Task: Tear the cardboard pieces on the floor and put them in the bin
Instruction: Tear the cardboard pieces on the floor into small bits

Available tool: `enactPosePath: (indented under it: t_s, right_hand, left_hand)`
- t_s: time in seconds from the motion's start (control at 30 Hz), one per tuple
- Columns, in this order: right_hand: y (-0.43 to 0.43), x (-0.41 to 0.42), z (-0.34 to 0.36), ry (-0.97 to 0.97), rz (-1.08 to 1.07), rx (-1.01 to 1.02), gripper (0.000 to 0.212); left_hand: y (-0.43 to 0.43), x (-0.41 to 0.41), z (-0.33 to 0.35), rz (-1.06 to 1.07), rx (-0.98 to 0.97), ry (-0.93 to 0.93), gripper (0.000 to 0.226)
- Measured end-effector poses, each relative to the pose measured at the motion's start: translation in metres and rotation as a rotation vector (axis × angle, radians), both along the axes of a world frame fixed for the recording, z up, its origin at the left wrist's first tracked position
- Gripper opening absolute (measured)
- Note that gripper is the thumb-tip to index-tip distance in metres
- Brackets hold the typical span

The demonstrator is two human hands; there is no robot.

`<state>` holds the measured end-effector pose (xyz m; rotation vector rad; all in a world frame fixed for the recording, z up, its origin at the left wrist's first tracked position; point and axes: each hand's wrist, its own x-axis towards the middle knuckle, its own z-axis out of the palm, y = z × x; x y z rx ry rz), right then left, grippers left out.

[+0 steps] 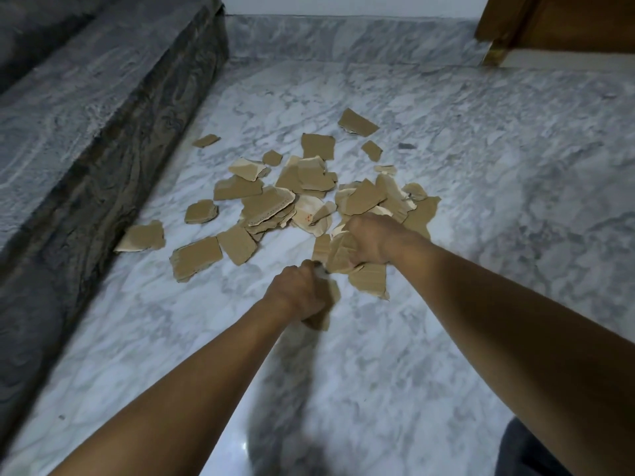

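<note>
Several torn brown cardboard pieces [275, 201] lie scattered on the marble floor [481, 201] in the middle of the view. My right hand [374, 240] grips a creased cardboard piece [340, 252] held just above the floor. My left hand [297, 295] grips another cardboard piece [324, 314], blurred, lower and nearer to me. The two held pieces sit close together and I cannot tell whether they are still joined. No bin is in view.
A dark marble step [103, 132] runs along the left side, rising above the floor. A wooden door or cabinet [563, 22] stands at the top right. A dark trouser leg [529, 451] shows at the bottom right.
</note>
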<state>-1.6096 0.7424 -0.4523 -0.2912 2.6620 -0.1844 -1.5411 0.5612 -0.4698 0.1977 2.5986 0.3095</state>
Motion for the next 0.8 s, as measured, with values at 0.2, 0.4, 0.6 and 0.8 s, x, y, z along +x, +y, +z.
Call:
enactPosePath:
  t_s: [0.2,0.4,0.6,0.8]
  right_hand:
    - [-0.002,-0.008,0.014,-0.087,0.051,0.069,0.061]
    - [-0.008,-0.006,0.006,-0.093,0.168,0.21,0.079]
    - [-0.009,-0.009,0.006,0.016,0.351,0.257,0.073]
    - [-0.001,0.003,0.014,0.047,0.237,-0.068,0.059]
  left_hand:
    - [0.009,0.013,-0.007,-0.075,-0.116,-0.036,0.082]
    - [0.012,0.015,-0.016,0.059,-0.123,-0.142,0.089]
    - [0.001,0.012,-0.018,0.035,-0.021,-0.16,0.056]
    - [-0.023,-0.002,-0.003,0.084,0.064,-0.265,0.057]
